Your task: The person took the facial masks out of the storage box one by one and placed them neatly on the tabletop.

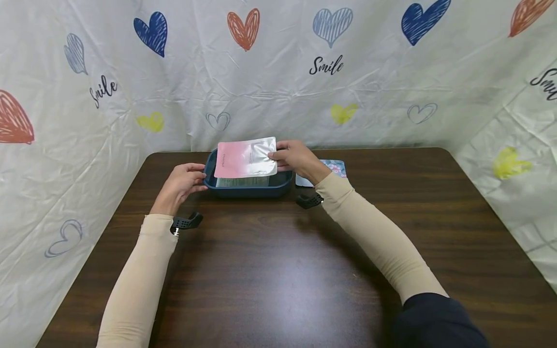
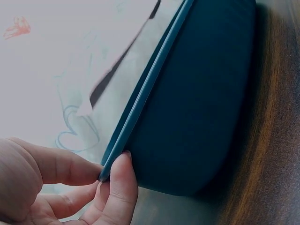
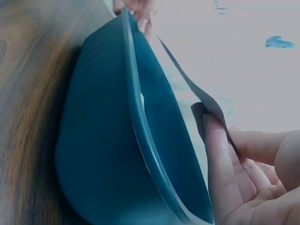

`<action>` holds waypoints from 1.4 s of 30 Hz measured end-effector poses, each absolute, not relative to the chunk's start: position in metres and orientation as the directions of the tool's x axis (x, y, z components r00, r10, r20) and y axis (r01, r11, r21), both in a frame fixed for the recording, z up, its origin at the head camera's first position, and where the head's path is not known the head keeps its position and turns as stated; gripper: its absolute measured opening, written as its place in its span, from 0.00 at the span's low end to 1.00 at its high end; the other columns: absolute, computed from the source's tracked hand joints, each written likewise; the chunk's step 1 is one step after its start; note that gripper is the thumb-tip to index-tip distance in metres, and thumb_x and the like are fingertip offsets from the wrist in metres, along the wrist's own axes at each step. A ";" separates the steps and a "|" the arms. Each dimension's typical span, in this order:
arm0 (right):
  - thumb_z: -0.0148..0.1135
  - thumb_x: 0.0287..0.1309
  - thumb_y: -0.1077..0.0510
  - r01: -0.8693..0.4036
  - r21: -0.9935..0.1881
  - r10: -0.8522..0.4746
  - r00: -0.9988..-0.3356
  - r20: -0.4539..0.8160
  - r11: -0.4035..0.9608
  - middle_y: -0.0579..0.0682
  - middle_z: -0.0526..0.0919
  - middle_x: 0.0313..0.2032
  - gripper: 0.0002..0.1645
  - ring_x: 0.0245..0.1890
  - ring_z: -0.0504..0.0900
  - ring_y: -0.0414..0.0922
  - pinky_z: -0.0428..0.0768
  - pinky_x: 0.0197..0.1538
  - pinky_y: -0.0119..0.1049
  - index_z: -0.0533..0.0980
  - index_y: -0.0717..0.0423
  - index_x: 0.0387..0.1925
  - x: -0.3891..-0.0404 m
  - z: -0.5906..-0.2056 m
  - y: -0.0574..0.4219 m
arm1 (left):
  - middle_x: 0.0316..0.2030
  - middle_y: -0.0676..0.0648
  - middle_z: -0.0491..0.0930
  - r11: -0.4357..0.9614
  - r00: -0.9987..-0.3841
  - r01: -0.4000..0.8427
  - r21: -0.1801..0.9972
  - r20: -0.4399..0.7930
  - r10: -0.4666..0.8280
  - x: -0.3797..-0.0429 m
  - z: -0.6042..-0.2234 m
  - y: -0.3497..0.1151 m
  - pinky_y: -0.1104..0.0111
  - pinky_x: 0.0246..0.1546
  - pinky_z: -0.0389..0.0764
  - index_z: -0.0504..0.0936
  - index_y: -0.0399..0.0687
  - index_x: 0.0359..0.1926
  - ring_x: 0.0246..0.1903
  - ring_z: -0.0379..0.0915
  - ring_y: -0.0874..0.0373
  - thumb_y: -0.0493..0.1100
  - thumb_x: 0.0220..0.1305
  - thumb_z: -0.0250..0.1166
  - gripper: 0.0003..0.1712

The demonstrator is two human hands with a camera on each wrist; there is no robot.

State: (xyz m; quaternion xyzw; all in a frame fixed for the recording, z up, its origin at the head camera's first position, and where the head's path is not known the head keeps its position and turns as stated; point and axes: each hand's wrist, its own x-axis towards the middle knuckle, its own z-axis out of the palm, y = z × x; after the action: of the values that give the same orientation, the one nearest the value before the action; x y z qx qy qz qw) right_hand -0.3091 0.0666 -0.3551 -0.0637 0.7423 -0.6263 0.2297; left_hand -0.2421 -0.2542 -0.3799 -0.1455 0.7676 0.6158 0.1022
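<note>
A dark blue plastic bin [image 1: 248, 193] stands near the table's back edge. My left hand [image 1: 184, 181] is at its left end; in the left wrist view the thumb and a finger pinch the bin's rim [image 2: 136, 105]. Over the bin, my right hand [image 1: 298, 158] holds a flat pink-and-silver foil sachet [image 1: 243, 158] by its silver end, between thumb and fingers. The right wrist view shows this sachet [image 3: 206, 101] edge-on above the rim. Partly hidden beneath it, a pale green packet [image 1: 243, 182] lies inside the bin.
Right of the bin, a blue-and-pink floral packet [image 1: 337, 167] lies on the brown wooden table [image 1: 270, 270], partly behind my right hand and wrist. A white cloth [image 1: 274, 106] printed with hearts hangs just behind the table. Black bands [image 1: 187, 222] are on both wrists.
</note>
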 end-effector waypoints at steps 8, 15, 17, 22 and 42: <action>0.66 0.67 0.57 0.209 -0.965 -0.368 -0.895 -0.254 0.157 0.47 0.82 0.34 0.19 0.28 0.79 0.41 0.85 0.42 0.35 0.76 0.60 0.56 -0.309 -0.352 0.086 | 0.65 0.33 0.67 0.192 -0.935 -0.353 0.916 -0.342 -0.091 -0.242 -0.380 -0.254 0.71 0.43 0.86 0.64 0.39 0.74 0.47 0.75 0.49 0.36 0.76 0.54 0.28; 0.66 0.67 0.57 0.214 -0.967 -0.350 -0.903 -0.249 0.135 0.46 0.82 0.32 0.16 0.25 0.80 0.39 0.85 0.42 0.38 0.77 0.59 0.53 -0.309 -0.349 0.099 | 0.66 0.34 0.67 0.201 -0.934 -0.356 0.913 -0.344 -0.093 -0.241 -0.380 -0.254 0.68 0.47 0.85 0.64 0.40 0.75 0.49 0.75 0.47 0.36 0.77 0.54 0.28; 0.66 0.67 0.58 0.219 -0.968 -0.339 -0.907 -0.249 0.123 0.46 0.83 0.31 0.14 0.25 0.80 0.39 0.85 0.41 0.37 0.77 0.59 0.51 -0.309 -0.349 0.102 | 0.66 0.34 0.67 0.202 -0.933 -0.360 0.911 -0.347 -0.097 -0.241 -0.380 -0.254 0.68 0.48 0.85 0.63 0.40 0.75 0.49 0.75 0.46 0.36 0.77 0.53 0.29; 0.66 0.67 0.59 0.229 -0.969 -0.330 -0.912 -0.245 0.087 0.47 0.83 0.29 0.12 0.24 0.82 0.40 0.84 0.35 0.34 0.78 0.60 0.47 -0.309 -0.350 0.108 | 0.66 0.34 0.67 0.192 -0.927 -0.373 0.908 -0.360 -0.102 -0.242 -0.381 -0.255 0.68 0.47 0.85 0.63 0.41 0.75 0.48 0.76 0.48 0.35 0.77 0.53 0.29; 0.62 0.70 0.61 0.261 -0.963 -0.341 -0.900 -0.269 0.071 0.46 0.85 0.33 0.14 0.30 0.85 0.40 0.85 0.37 0.33 0.73 0.63 0.53 -0.306 -0.354 0.174 | 0.65 0.35 0.68 0.151 -0.918 -0.395 0.906 -0.382 -0.110 -0.245 -0.380 -0.256 0.68 0.45 0.86 0.66 0.42 0.74 0.47 0.76 0.51 0.37 0.76 0.55 0.28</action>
State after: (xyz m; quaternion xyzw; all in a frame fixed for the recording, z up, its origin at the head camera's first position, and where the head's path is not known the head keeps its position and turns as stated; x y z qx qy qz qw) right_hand -0.3056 0.1741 -0.3539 -0.0289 0.6977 -0.6808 0.2212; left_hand -0.2450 -0.2561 -0.3804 -0.1682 0.7501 0.6295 0.1133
